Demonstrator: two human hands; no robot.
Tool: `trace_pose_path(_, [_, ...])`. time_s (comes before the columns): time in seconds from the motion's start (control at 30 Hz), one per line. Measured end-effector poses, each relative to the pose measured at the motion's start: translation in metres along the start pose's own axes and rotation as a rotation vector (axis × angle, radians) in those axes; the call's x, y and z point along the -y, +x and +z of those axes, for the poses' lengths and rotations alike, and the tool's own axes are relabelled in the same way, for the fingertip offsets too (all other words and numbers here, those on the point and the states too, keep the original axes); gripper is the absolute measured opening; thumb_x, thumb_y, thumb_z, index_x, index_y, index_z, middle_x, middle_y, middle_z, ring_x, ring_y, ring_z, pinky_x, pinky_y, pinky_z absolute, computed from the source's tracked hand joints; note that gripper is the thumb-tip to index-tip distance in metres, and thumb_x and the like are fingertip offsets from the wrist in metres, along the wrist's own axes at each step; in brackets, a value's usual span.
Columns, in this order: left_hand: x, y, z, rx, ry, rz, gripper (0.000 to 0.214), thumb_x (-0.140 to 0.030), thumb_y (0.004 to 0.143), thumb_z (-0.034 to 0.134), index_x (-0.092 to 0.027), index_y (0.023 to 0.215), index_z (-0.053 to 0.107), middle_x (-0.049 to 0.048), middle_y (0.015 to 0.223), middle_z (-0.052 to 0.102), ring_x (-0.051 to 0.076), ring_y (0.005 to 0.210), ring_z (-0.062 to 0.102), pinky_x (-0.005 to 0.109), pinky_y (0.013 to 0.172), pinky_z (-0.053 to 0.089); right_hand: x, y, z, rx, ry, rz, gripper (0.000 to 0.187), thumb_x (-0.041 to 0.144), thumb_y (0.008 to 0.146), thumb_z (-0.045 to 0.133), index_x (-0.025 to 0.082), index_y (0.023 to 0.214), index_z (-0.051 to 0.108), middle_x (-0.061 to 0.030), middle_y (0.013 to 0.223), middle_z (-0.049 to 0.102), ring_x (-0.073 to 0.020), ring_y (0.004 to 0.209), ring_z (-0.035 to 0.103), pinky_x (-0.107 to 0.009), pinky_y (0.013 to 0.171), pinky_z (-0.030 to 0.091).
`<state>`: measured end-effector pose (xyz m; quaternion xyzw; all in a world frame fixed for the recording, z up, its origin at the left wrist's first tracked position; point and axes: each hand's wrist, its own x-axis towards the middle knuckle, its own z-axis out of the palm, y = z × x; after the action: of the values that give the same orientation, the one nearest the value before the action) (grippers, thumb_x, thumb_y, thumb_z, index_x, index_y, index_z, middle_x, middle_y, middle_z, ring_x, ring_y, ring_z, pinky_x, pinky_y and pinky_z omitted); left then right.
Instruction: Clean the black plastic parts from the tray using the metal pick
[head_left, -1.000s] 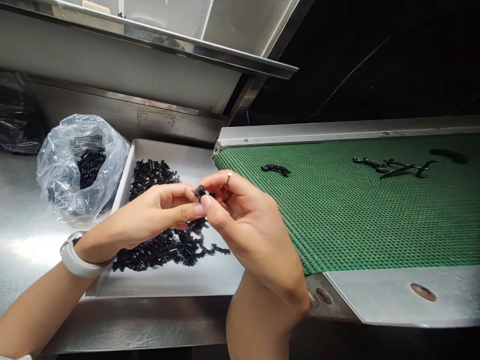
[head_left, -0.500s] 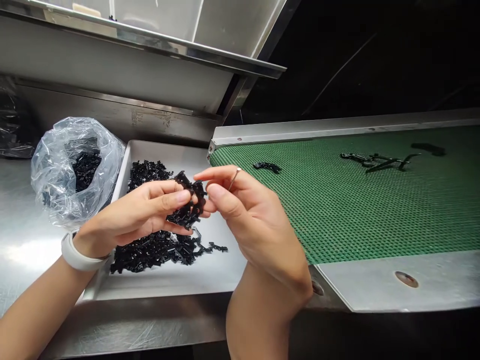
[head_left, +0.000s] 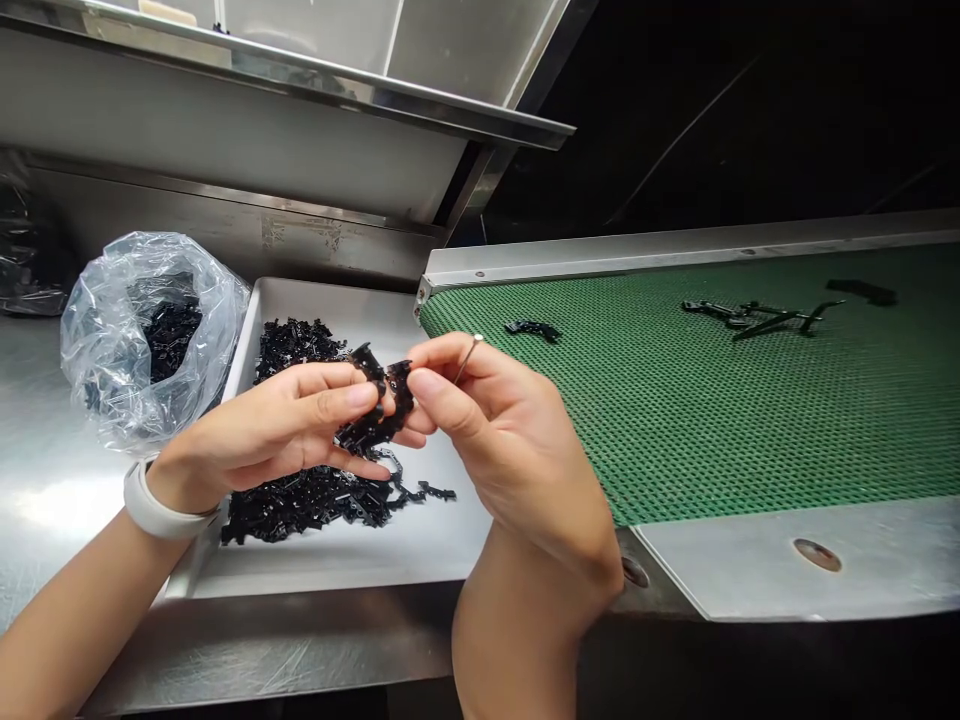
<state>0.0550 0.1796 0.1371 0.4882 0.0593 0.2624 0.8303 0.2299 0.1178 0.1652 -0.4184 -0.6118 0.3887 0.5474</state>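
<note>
Both hands meet above a white tray (head_left: 420, 545) that holds a heap of small black plastic parts (head_left: 300, 495). My left hand (head_left: 285, 435), with a white watch on its wrist, is closed on a cluster of black parts (head_left: 379, 405). My right hand (head_left: 487, 430) is closed too, with its thumb and forefinger touching the top of that cluster. A thin metal pin (head_left: 466, 358) sticks up between its fingers.
A clear plastic bag (head_left: 146, 335) with more black parts stands left of the tray on the steel bench. To the right runs a green mesh conveyor belt (head_left: 735, 420) carrying one small black part (head_left: 531, 328) and a black sprue piece (head_left: 757, 317). A steel shelf hangs above.
A second ago the hands held one small black part between them; my left hand has since lifted a larger cluster from the heap, and my right fingers have closed onto it.
</note>
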Motion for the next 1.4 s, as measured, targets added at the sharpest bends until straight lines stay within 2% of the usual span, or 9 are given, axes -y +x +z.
trace_pose_path(0.13, [-0.0001, -0.0006, 0.0006, 0.012, -0.019, -0.015, 0.019, -0.036, 0.086, 0.075, -0.018, 0.082, 0.074, 0.0032, 0.086, 0.072, 0.018, 0.094, 0.069, 0.036, 0.086, 0.060, 0.0008, 0.0004, 0.0008, 0.021, 0.008, 0.007, 0.032, 0.050, 0.083, 0.078, 0.022, 0.084, 0.063, 0.0051, 0.062, 0.060, -0.0093, 0.057, 0.058, -0.022, 0.056, 0.053])
trace_pose_path(0.3, [0.0003, -0.0007, -0.0004, 0.013, -0.022, -0.032, 0.020, -0.036, 0.085, 0.076, -0.017, 0.079, 0.072, 0.0030, 0.082, 0.070, 0.017, 0.089, 0.067, 0.039, 0.087, 0.060, 0.0012, 0.0002, 0.0022, 0.055, 0.015, 0.020, 0.032, 0.049, 0.082, 0.079, 0.022, 0.083, 0.062, 0.0062, 0.060, 0.056, -0.0090, 0.053, 0.053, -0.023, 0.053, 0.050])
trace_pose_path(0.5, [-0.0003, -0.0007, 0.0000, 0.029, -0.035, -0.021, 0.019, -0.034, 0.085, 0.076, -0.018, 0.076, 0.074, 0.0006, 0.079, 0.070, 0.014, 0.083, 0.067, 0.036, 0.086, 0.060, 0.0002, 0.0019, 0.0038, 0.057, -0.005, 0.007, 0.034, 0.053, 0.085, 0.074, 0.022, 0.085, 0.062, 0.0060, 0.062, 0.054, -0.0090, 0.055, 0.052, -0.022, 0.053, 0.050])
trace_pose_path(0.6, [-0.0009, -0.0011, 0.0026, -0.005, -0.032, -0.014, 0.018, -0.036, 0.084, 0.078, -0.019, 0.081, 0.076, 0.0022, 0.087, 0.072, 0.017, 0.091, 0.069, 0.036, 0.087, 0.059, 0.0013, 0.0018, 0.0039, 0.027, -0.025, -0.030, 0.034, 0.054, 0.086, 0.073, 0.023, 0.084, 0.063, 0.0053, 0.065, 0.054, -0.0089, 0.057, 0.052, -0.022, 0.056, 0.051])
trace_pose_path(0.7, [-0.0012, -0.0007, 0.0051, -0.090, -0.023, 0.009, 0.021, -0.039, 0.081, 0.080, -0.019, 0.086, 0.077, 0.0023, 0.092, 0.073, 0.018, 0.092, 0.068, 0.035, 0.087, 0.058, 0.0028, -0.0005, 0.0032, -0.020, -0.069, -0.051, 0.033, 0.054, 0.084, 0.076, 0.024, 0.088, 0.064, 0.0046, 0.069, 0.053, -0.0095, 0.062, 0.052, -0.022, 0.059, 0.050])
trace_pose_path(0.83, [-0.0005, 0.0004, 0.0057, -0.170, -0.025, 0.061, 0.021, -0.038, 0.078, 0.082, -0.019, 0.078, 0.074, 0.0000, 0.089, 0.070, 0.014, 0.086, 0.063, 0.034, 0.087, 0.057, 0.0030, -0.0031, 0.0033, -0.006, -0.101, -0.039, 0.038, 0.053, 0.078, 0.082, 0.025, 0.096, 0.063, 0.0042, 0.074, 0.053, -0.0109, 0.070, 0.054, -0.023, 0.064, 0.050])
trace_pose_path(1.07, [0.0010, 0.0007, 0.0026, -0.192, 0.004, 0.058, 0.029, -0.043, 0.074, 0.085, -0.017, 0.083, 0.074, 0.0013, 0.091, 0.070, 0.016, 0.089, 0.062, 0.037, 0.090, 0.057, 0.0004, -0.0001, 0.0052, 0.031, -0.048, -0.041, 0.033, 0.051, 0.083, 0.078, 0.025, 0.096, 0.062, 0.0026, 0.080, 0.061, -0.0107, 0.075, 0.059, -0.021, 0.067, 0.053])
trace_pose_path(1.2, [0.0017, 0.0008, 0.0017, -0.171, -0.014, 0.055, 0.026, -0.043, 0.075, 0.085, -0.020, 0.084, 0.075, -0.0007, 0.088, 0.072, 0.016, 0.090, 0.064, 0.039, 0.091, 0.057, 0.0001, 0.0003, 0.0043, 0.022, -0.076, -0.057, 0.031, 0.053, 0.086, 0.074, 0.025, 0.094, 0.064, 0.0040, 0.074, 0.056, -0.0102, 0.068, 0.055, -0.021, 0.061, 0.052])
trace_pose_path(1.4, [0.0025, 0.0014, 0.0001, -0.158, -0.001, 0.066, 0.027, -0.045, 0.078, 0.082, -0.021, 0.088, 0.076, 0.0021, 0.098, 0.076, 0.019, 0.097, 0.066, 0.038, 0.091, 0.056, -0.0009, -0.0005, 0.0037, 0.034, -0.031, -0.060, 0.031, 0.049, 0.082, 0.080, 0.026, 0.096, 0.064, 0.0036, 0.079, 0.060, -0.0097, 0.073, 0.057, -0.019, 0.064, 0.052])
